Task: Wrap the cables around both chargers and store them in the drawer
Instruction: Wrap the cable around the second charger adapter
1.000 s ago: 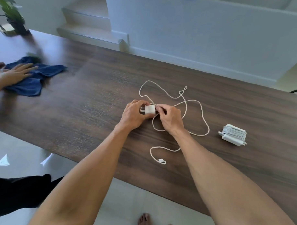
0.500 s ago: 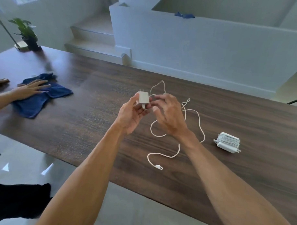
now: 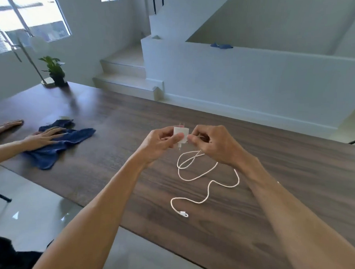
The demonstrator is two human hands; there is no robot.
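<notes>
The left hand [image 3: 160, 140] is gripping the small white square plastic charger [image 3: 181, 134] between thumb and curled fingers, holding it in the air above the dark brown wood-grain table [image 3: 239, 227], with its metal prongs pointing up and away. The right hand [image 3: 214, 144] is pinching the thin white cable [image 3: 203, 176] just beside the charger's right edge, fingers curled round it. The cable is hanging from the hands to the tabletop, where it is lying in loose loops, and its white connector end [image 3: 183, 213] is resting near the table's near edge. Bare tabletop is lying open to the right of the cable and toward the far edge. Well apart at the left, another person's hand [image 3: 45, 134] is resting flat on a crumpled dark blue cloth [image 3: 57, 148].
</notes>
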